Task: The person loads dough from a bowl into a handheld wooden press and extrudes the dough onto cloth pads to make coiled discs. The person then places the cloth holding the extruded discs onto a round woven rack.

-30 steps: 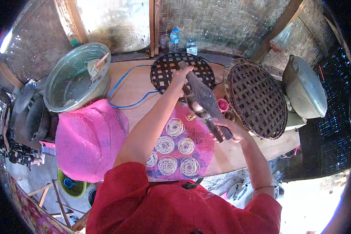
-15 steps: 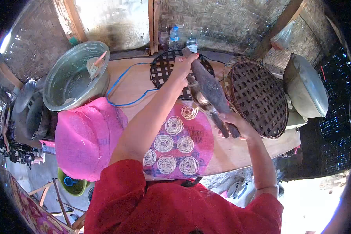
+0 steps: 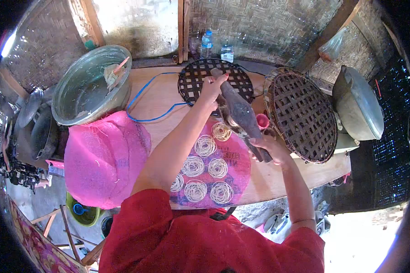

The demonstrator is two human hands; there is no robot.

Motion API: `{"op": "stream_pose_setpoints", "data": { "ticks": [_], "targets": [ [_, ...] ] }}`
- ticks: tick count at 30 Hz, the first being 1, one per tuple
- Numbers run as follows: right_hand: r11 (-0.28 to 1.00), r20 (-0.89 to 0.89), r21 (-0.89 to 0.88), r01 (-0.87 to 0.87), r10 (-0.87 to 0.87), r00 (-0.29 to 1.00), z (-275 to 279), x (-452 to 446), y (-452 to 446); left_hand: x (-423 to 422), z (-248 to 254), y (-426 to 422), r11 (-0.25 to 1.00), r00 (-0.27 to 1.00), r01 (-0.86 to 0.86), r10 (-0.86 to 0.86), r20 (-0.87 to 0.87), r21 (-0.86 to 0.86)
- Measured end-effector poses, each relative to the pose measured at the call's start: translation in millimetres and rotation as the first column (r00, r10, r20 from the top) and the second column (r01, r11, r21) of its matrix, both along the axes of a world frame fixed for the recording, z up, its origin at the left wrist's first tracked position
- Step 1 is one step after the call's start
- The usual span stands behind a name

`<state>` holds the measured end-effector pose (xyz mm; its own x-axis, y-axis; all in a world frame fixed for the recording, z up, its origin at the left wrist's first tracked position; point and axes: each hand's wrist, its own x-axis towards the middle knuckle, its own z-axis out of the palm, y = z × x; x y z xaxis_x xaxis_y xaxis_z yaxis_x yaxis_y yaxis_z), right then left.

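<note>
A dark wooden press-like tool (image 3: 239, 109) slants over the table, made of two long pieces lying one against the other. My left hand (image 3: 210, 91) is wrapped round its upper end, near the round woven tray (image 3: 191, 82). Round its lower end my right hand (image 3: 272, 148) is closed. Beneath and left of the tool, several coils of pale strands, one of them (image 3: 205, 145), lie on a pink printed sheet (image 3: 241, 175). A yellower coil (image 3: 221, 132) sits just beside the tool's middle.
A large green basin (image 3: 89, 91) holding dough-like stuff is at the left, above a pink sack (image 3: 100, 159). A dark woven basket (image 3: 303, 118) leans at the right by a metal pot (image 3: 357, 104). A pink cup (image 3: 262, 120) and a bottle (image 3: 207, 43) stand farther back.
The tool and both hands swung up and right, then back left and slightly down. The yellower coil, a small bunch of strands at first, now forms a full round.
</note>
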<state>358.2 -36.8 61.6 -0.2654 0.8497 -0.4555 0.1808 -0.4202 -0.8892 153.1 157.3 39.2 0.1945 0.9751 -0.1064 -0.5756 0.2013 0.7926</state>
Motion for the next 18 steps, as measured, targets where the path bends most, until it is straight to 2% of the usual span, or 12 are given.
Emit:
{"op": "stream_pose_setpoints", "data": {
  "ticks": [3,4,5,7,8,9,11,12,13,15,17,18],
  "targets": [
    [0.999,0.01,0.022,0.038,-0.038,0.999,-14.6,-13.0,3.3,-9.4,0.0,-3.4,0.998,0.994,-0.065,0.066,-0.083,0.012],
    [0.996,-0.037,0.088,0.023,-0.02,0.999,-14.5,-17.7,2.4,-10.0,4.3,-3.0,0.984,0.98,-0.155,0.165,-0.114,0.092],
    [0.988,-0.085,0.152,0.013,-0.001,0.996,-15.1,-19.7,1.0,-12.9,13.7,-5.7,0.984,0.98,-0.151,0.161,-0.117,0.092],
    [0.99,-0.115,0.136,-0.034,0.05,0.992,-12.9,-5.2,-2.2,-20.3,45.9,-19.6,0.976,0.937,-0.117,0.17,-0.306,0.182],
    [0.993,-0.15,0.101,-0.069,0.083,0.985,-5.3,1.6,-6.5,-16.5,55.7,-26.2,0.973,0.957,-0.121,0.168,-0.237,0.197],
    [0.992,-0.185,0.065,-0.104,0.115,0.976,3.2,5.4,-12.6,-10.8,59.4,-33.5,0.974,0.957,-0.117,0.162,-0.239,0.193],
    [0.995,-0.192,0.051,-0.091,0.099,0.976,20.7,8.3,-32.4,1.8,65.7,-47.8,0.987,0.98,-0.122,0.137,-0.147,0.107],
    [0.995,-0.217,-0.032,-0.09,0.081,0.973,27.5,11.8,-41.7,8.8,50.4,-46.1,0.989,0.99,-0.087,0.1,-0.103,0.123],
    [0.99,-0.239,-0.112,-0.091,0.062,0.969,30.6,15.6,-49.2,18.4,33.8,-48.4,0.988,0.972,-0.142,0.149,-0.18,0.052],
    [0.983,-0.173,-0.177,-0.048,0.016,0.985,22.5,23.4,-56.8,23.4,5.9,-56.8,0.996,0.985,-0.033,0.019,-0.172,-0.081],
    [0.967,-0.078,-0.255,-0.027,0.008,0.997,21.4,27.7,-61.1,30.6,-4.1,-65.3,0.988,0.986,-0.068,0.046,-0.159,-0.137],
    [0.972,-0.034,-0.234,-0.023,0.015,0.999,18.0,29.1,-59.2,32.4,-6.3,-65.0,0.984,0.99,-0.074,0.054,-0.128,-0.161]
  ]
}}
